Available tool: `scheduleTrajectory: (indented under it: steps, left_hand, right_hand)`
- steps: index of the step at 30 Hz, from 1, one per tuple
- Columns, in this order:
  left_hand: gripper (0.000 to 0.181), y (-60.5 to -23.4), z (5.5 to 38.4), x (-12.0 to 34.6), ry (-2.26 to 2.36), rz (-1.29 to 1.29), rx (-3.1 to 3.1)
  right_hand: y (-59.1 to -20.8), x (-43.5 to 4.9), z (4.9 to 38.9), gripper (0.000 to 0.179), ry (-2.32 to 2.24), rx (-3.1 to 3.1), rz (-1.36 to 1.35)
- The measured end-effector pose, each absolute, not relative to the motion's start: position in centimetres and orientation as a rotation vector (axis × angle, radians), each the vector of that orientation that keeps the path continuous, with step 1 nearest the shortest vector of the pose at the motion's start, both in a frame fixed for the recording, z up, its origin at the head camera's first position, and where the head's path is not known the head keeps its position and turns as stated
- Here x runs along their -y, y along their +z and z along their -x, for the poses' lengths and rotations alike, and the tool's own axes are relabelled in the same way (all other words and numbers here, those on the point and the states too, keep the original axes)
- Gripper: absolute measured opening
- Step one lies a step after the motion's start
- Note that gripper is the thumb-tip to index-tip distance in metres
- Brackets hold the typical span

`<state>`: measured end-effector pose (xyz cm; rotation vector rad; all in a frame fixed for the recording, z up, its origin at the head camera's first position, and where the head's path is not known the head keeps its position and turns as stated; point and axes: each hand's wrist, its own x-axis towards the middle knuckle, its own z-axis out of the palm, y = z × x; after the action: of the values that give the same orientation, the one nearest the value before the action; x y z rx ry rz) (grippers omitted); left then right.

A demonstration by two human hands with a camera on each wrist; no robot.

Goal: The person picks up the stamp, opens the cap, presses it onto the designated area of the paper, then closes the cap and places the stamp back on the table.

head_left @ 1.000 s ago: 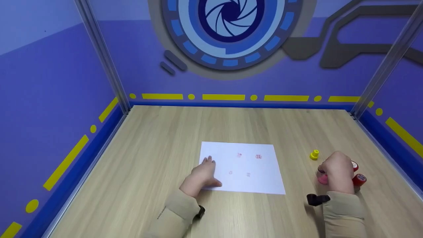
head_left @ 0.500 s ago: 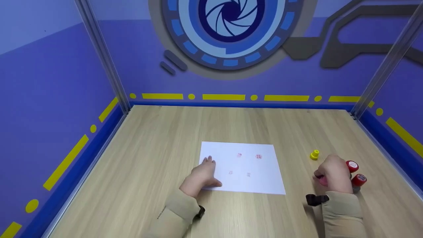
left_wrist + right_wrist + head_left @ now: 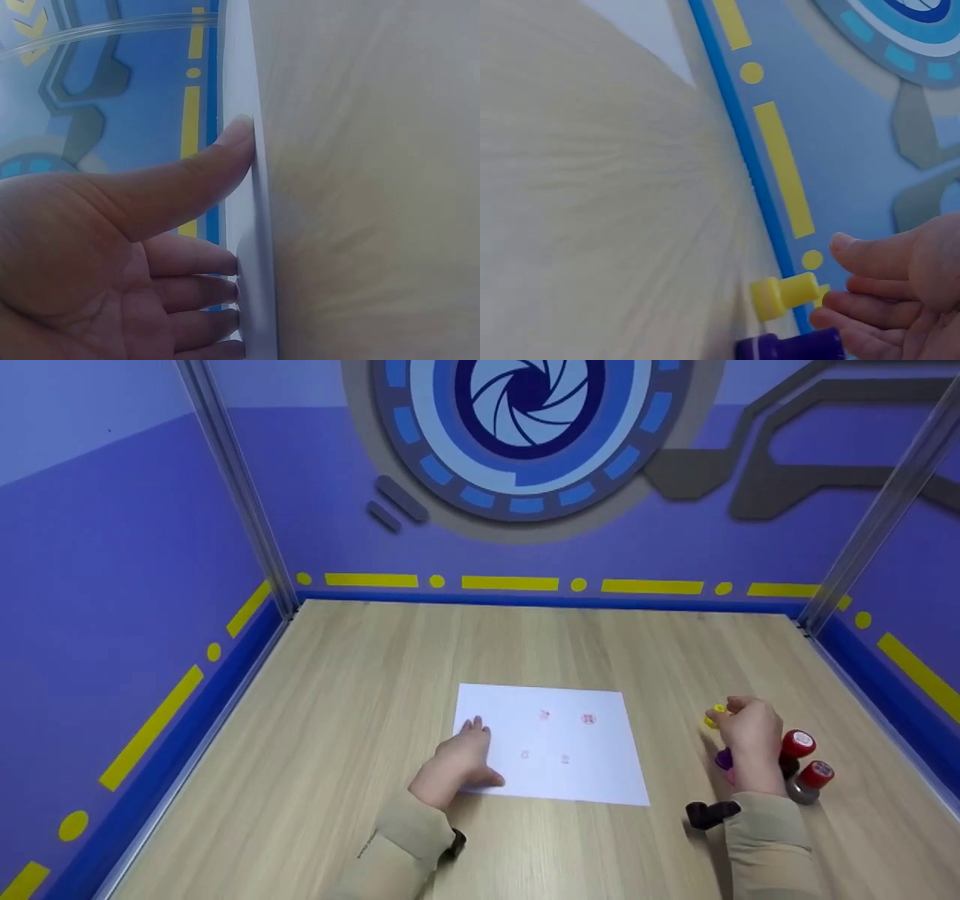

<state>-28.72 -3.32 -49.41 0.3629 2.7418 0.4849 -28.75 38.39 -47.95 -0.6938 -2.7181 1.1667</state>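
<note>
My left hand (image 3: 461, 757) rests with spread fingers on the left side of a white sheet of paper (image 3: 600, 776), its thumb at the near edge. Several small reddish stamp prints (image 3: 589, 719) mark the sheet. My right hand (image 3: 754, 735) is at a small yellow stamp (image 3: 780, 295), which stands upright on the table. In the right wrist view the thumb and fingers are apart, beside the yellow stamp's top and not closed round it. A purple stamp (image 3: 791, 346) stands close by. A pink stamp (image 3: 730, 776) is mostly hidden behind the right hand.
Two red-topped stamps (image 3: 799, 743) stand just right of the right hand, with printed designs on their tops. The wooden table (image 3: 360, 697) is enclosed by blue-purple panels (image 3: 300, 495) at the back and sides.
My right hand has moved away from the pink and purple stamps, up and left to the yellow one. Both red-topped stamps show more fully. The left hand stays on the paper.
</note>
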Motion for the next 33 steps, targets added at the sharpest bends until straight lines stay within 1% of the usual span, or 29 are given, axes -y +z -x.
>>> scheduleTrajectory:
  steps: [9, 18, 24, 29, 33]
  left_hand:
    - [0.096, -49.5, 28.7, 3.1, 0.460, -0.367, -2.738]
    - [0.095, -49.5, 28.6, 3.1, 0.453, -0.366, -2.742]
    - [0.095, -49.5, 28.7, 3.3, 0.468, -0.361, -2.739]
    - [0.095, -49.4, 28.7, 3.4, 0.477, -0.371, -2.742]
    - [0.095, -49.5, 28.8, 3.4, 0.476, -0.364, -2.733]
  right_hand:
    - [-49.4, -39.0, 29.8, 0.052, 1.142, 2.715, 0.802]
    - [-49.5, -39.0, 29.8, 0.041, 1.195, 2.693, 0.786]
    - [-48.6, -37.3, 29.5, 0.042, 1.191, 2.619, 0.625]
    - [-47.5, -34.8, 29.1, 0.043, 1.224, 2.560, 0.419]
    - [-47.0, -32.8, 29.0, 0.042, 1.235, 2.470, 0.237]
